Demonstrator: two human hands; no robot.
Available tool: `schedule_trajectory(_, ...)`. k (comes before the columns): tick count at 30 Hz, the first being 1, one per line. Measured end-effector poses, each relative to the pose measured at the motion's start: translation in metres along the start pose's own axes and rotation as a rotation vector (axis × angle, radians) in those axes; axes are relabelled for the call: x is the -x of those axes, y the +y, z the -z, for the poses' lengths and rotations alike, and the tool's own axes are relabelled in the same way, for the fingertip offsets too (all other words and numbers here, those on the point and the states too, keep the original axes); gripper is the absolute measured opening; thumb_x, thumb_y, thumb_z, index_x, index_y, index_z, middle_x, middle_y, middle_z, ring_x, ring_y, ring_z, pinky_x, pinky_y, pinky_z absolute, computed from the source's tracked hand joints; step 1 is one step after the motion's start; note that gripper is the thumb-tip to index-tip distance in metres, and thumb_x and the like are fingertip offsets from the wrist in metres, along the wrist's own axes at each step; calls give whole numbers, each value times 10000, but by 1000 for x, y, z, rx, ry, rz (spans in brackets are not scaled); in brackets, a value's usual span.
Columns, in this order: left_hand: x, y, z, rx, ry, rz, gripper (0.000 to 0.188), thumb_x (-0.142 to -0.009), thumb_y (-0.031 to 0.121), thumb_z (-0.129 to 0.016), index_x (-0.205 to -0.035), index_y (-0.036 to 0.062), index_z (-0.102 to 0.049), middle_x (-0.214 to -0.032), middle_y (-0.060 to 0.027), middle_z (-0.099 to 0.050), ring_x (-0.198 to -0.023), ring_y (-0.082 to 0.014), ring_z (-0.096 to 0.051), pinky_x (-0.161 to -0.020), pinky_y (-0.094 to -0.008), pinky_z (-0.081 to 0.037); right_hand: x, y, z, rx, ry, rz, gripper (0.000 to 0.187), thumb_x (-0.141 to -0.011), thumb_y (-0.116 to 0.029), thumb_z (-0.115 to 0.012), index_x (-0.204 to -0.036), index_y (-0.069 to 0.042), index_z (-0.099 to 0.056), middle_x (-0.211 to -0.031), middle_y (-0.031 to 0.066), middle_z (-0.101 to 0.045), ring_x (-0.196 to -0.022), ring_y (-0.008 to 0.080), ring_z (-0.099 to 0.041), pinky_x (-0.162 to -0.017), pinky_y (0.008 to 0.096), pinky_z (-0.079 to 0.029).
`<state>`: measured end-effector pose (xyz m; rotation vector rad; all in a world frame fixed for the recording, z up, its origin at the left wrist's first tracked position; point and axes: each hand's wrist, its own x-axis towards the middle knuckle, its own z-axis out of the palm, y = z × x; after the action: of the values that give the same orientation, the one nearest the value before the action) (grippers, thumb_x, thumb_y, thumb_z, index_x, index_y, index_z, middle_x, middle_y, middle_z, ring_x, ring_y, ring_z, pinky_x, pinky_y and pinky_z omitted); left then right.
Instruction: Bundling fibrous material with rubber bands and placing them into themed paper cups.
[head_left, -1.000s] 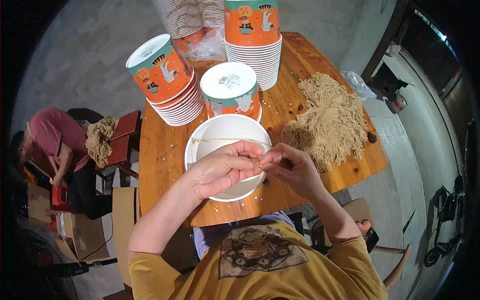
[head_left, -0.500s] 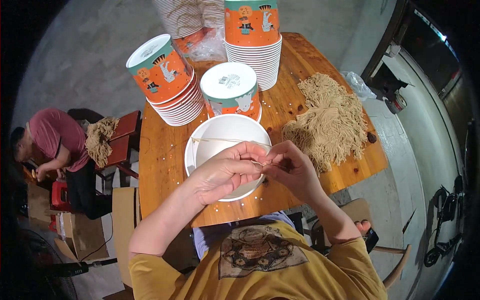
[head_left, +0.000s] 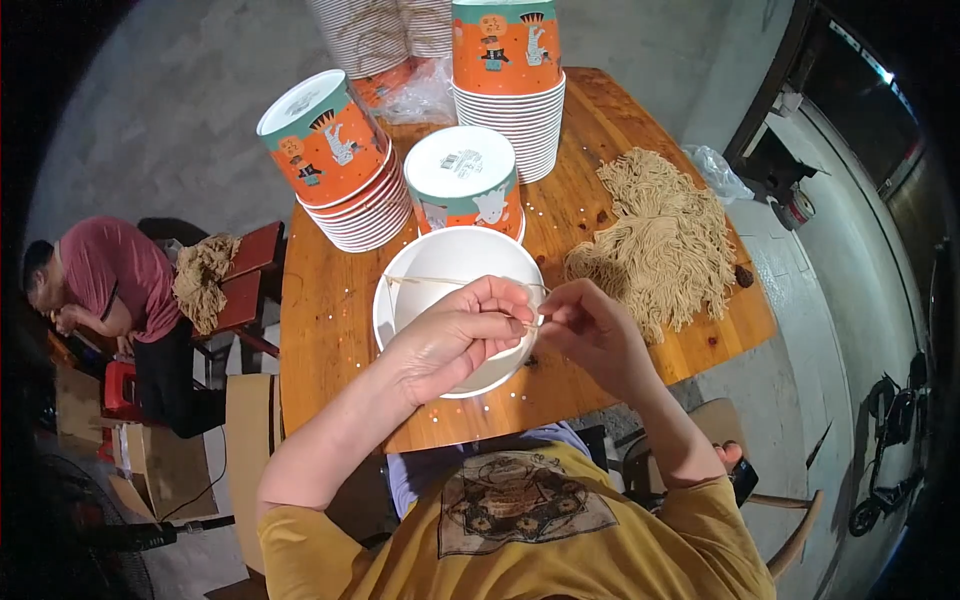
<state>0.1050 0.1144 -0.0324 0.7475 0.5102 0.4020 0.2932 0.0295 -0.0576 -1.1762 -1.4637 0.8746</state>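
A white paper bucket [head_left: 415, 262] sits at the near edge of the table with its open mouth toward me. A thin tan string [head_left: 432, 281] runs from its left rim across the opening to my hands. My left hand [head_left: 440, 345], palm turned up over the bucket, pinches the string between thumb and fingers. Close beside it, my right hand [head_left: 598, 330] is pinched on the string near the bucket's right rim. The fingertips partly hide the string, and my left hand covers much of the bucket's lower part.
Upside-down orange-and-green paper buckets stand in stacks [head_left: 340, 160] beyond my hands. A heap of tan strings [head_left: 665, 245] lies at the right of the wooden table [head_left: 330, 330]. Small white bits dot the tabletop. At far left sits another person [head_left: 120, 275] beside a red stool [head_left: 245, 300].
My fingertips have drawn slightly apart, my right hand shifting a little to the right, and a short piece of string shows between them. The other person's hand has risen.
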Motion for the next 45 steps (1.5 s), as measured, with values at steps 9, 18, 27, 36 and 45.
schedule_trajectory(9,-1,-3,-13,-147,99,-67,304,-808,-96,-574,-1071,43,-516,-982,-30,-554,-909,-99,-566,-846,-215,-467,0,-12,0,218,79,95,90,-866,-87,-641,-911,-16,-609,-708,-9,-540,-590,36,-454,-529,209,-383)
schedule_trajectory(18,2,-10,-25,-641,176,-252,331,-830,-52,-574,-1128,53,-475,-993,-18,-500,-916,-87,-529,-843,-223,-444,-5,-24,1,323,18,-70,172,-839,-160,-678,-914,-32,-591,-730,47,-569,-615,125,-540,-581,270,-454)
schedule_trajectory(27,-3,-13,-14,-730,184,-170,172,-816,35,-629,-973,7,-565,-969,-62,-490,-864,-113,-535,-800,-247,-456,-3,-16,-3,-8,-20,-206,91,-867,-81,-631,-899,-38,-559,-707,-88,-474,-608,-4,-369,-534,173,-324)
schedule_trajectory(36,7,-2,-30,-1046,294,-233,106,-792,6,-620,-861,36,-545,-932,-36,-480,-827,-109,-497,-759,-260,-437,-1,-9,-2,73,-4,-141,125,-861,-102,-648,-927,-26,-575,-712,-37,-520,-620,29,-443,-544,208,-393)
schedule_trajectory(45,10,-10,-37,-1295,357,-634,97,-800,-6,-594,-854,6,-514,-963,-100,-433,-885,-205,-502,-768,-297,-443,0,-14,-5,384,81,173,181,-827,-156,-694,-930,-48,-593,-756,34,-536,-588,134,-530,-544,248,-454)
